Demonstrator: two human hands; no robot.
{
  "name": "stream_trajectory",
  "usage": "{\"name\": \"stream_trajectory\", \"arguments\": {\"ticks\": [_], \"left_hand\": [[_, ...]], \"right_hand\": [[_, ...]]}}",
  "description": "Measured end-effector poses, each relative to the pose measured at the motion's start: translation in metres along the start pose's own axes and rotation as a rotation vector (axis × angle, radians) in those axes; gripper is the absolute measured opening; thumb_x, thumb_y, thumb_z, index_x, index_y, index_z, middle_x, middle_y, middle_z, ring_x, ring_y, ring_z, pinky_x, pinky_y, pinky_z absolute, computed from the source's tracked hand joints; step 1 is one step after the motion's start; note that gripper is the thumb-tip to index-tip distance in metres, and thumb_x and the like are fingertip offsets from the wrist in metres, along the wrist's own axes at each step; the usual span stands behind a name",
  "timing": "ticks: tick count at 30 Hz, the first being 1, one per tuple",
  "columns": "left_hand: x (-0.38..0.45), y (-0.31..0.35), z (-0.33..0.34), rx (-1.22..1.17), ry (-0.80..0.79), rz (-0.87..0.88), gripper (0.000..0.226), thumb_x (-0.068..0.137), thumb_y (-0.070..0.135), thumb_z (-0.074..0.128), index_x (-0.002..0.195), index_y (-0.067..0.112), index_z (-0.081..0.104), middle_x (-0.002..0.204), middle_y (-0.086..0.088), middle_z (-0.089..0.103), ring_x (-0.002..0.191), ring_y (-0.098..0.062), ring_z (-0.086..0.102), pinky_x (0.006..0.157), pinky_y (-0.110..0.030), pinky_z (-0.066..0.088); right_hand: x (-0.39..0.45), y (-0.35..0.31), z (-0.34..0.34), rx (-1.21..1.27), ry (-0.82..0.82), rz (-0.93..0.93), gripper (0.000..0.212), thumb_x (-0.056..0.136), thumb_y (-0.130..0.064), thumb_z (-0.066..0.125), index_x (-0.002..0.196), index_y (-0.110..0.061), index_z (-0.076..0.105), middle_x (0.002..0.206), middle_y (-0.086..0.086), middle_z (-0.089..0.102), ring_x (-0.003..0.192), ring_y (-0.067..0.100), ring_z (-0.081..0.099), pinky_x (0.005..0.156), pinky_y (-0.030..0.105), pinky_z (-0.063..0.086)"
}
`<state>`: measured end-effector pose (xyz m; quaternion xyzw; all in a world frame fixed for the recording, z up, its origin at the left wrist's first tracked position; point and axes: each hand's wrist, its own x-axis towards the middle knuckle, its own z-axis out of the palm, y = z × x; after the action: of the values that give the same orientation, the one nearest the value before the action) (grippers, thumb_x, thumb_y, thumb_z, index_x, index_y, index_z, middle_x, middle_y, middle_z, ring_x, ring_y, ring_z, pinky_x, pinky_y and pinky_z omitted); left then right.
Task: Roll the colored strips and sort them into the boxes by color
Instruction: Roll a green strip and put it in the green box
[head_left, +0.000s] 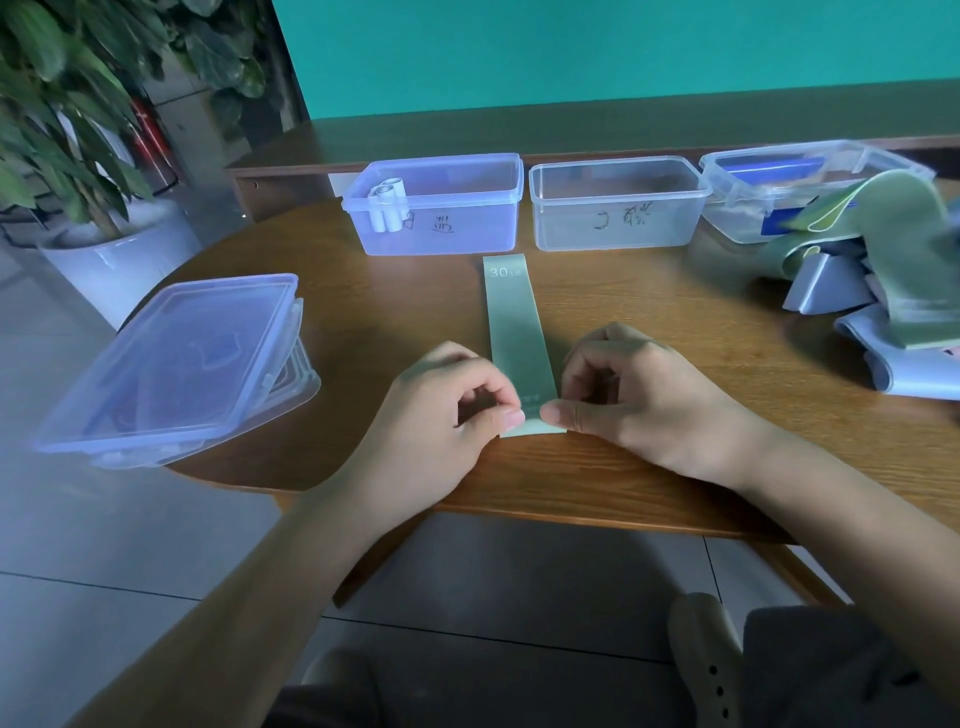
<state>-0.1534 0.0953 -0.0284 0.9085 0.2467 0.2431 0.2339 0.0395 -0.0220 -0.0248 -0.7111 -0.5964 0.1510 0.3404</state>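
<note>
One green strip (519, 343) lies flat on the table (675, 467), running straight away from the hands toward the gap between two boxes, its far end printed "30 LB". Its near end sits between the two thumbs, right at the table's near edge. It looks thin, light and rubbery, soft enough to curl and likely to spring open if let go, so my judgement is that the best hold is at the near end's two corners, with the roll kept pinched until it drops into a box.

Both hands are curled over that near end. The left hand (457, 410) pinches the left corner between thumb and forefinger; the right hand (634, 400) does the same at the right corner, the other fingers tucked under. The thumbs nearly meet over the strip. Rolling seems to be just starting, since no roll shows yet.

Beyond the hands, the blue box (436, 208) holds two pale rolls (385, 208) in its left corner; the clear box (615, 205) beside it looks empty. Far right of the right hand lies a pile of strips (883, 291), green and pale blue, against a third box (810, 176). Left of the left hand, stacked lids (171, 364) overhang the table's edge.
</note>
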Motion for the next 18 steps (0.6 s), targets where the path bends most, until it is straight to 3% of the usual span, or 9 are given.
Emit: {"name": "stream_trajectory", "arguments": {"ticks": [4,10,15,18], "left_hand": [[0.0005,-0.0036,0.0019,-0.017,-0.029,0.168,0.011,0.092,0.014,0.068,0.091,0.022,0.076,0.090,0.016,0.065,0.091,-0.009,0.062,0.076,-0.018,0.047],[-0.0015,-0.0063,-0.0027,0.022,-0.045,0.196,0.008,0.091,0.027,0.071,0.096,0.028,0.077,0.091,0.019,0.067,0.091,-0.008,0.063,0.075,-0.018,0.049],[-0.0007,-0.0062,-0.0053,0.016,-0.029,0.142,0.009,0.085,0.036,0.077,0.092,0.031,0.079,0.086,0.021,0.067,0.085,-0.004,0.064,0.069,-0.013,0.049],[0.0006,-0.0055,-0.0042,0.042,-0.030,0.141,0.010,0.088,0.036,0.072,0.093,0.030,0.079,0.089,0.020,0.066,0.088,-0.004,0.063,0.072,-0.012,0.049]], "right_hand": [[-0.0014,0.0015,0.0051,0.075,-0.027,-0.093,0.007,0.087,-0.031,0.078,0.088,-0.035,0.072,0.102,-0.011,0.058,0.099,0.007,0.057,0.088,0.023,0.043],[-0.0016,0.0050,0.0085,0.016,-0.064,-0.235,0.010,0.096,-0.022,0.068,0.098,-0.031,0.073,0.106,-0.011,0.058,0.102,0.010,0.060,0.091,0.030,0.048],[-0.0014,0.0087,0.0080,-0.089,-0.075,-0.293,0.012,0.099,-0.036,0.061,0.105,-0.032,0.071,0.111,-0.014,0.053,0.106,0.008,0.059,0.092,0.034,0.050],[-0.0017,0.0098,0.0057,-0.095,-0.096,-0.260,0.020,0.093,-0.046,0.066,0.106,-0.032,0.072,0.113,-0.015,0.052,0.108,0.008,0.058,0.094,0.032,0.049]]}}
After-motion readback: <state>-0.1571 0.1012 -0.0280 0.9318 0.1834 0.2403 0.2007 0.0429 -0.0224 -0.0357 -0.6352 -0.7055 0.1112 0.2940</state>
